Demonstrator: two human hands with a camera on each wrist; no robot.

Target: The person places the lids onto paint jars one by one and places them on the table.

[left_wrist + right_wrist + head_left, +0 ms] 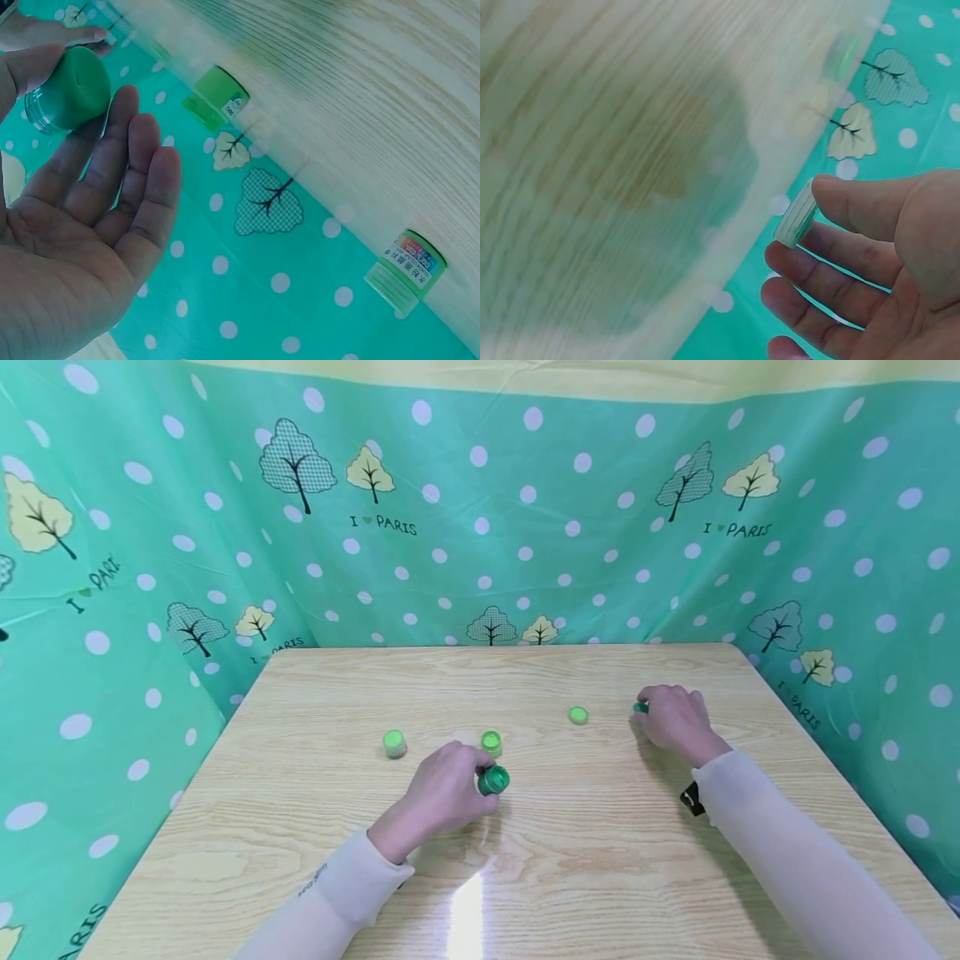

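Observation:
In the head view the left hand (448, 787) holds a dark green jar (493, 780) over the table, its top facing up. The left wrist view shows this jar (75, 88) pinched between thumb and index finger of the left hand (90, 202), the other fingers extended. Farther right, the right hand (675, 718) grips a small green lid (641, 707). From the right wrist, the lid (796, 216) is seen edge-on between thumb and fingertips of the right hand (870, 262). Just behind the left hand stands an uncapped light green jar (491, 743).
A capped light green jar (394, 744) stands left of the left hand. One light green lid (578, 715) lies flat on the wooden table (600, 827), between the open jar and the right hand. A patterned green curtain (510, 510) hangs behind and along both sides.

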